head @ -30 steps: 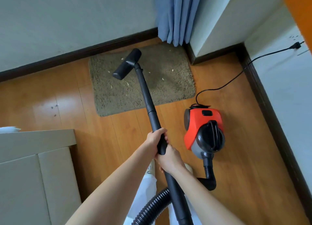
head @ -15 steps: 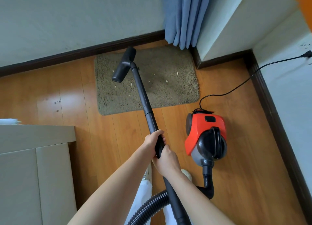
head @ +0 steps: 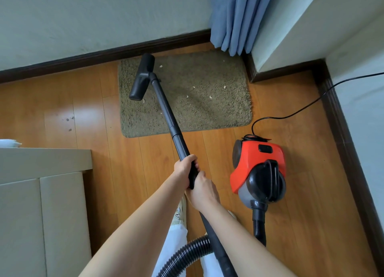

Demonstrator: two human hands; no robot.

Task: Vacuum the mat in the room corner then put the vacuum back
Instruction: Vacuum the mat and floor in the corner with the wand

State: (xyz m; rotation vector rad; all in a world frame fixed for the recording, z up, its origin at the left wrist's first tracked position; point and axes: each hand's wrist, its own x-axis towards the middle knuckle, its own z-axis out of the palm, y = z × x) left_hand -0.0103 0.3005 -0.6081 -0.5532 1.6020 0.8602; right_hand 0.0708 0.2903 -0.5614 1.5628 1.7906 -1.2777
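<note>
A brown shaggy mat (head: 207,93) lies in the room corner, dotted with several pale scraps. The black wand (head: 166,112) of the vacuum runs from my hands to its floor nozzle (head: 142,78), which sits on the mat's left part. My left hand (head: 184,167) grips the wand higher up, and my right hand (head: 202,188) grips it just below. The red canister vacuum (head: 257,168) stands on the wooden floor to the right of my hands, joined by a ribbed black hose (head: 182,254).
A black power cord (head: 311,103) runs from the canister to the right wall. Blue curtains (head: 232,17) hang over the mat's far right corner. A beige cabinet (head: 41,204) stands at the left. Dark skirting lines the walls.
The nozzle has swung left across the mat and turned more lengthwise. Both hands keep their grip on the wand.
</note>
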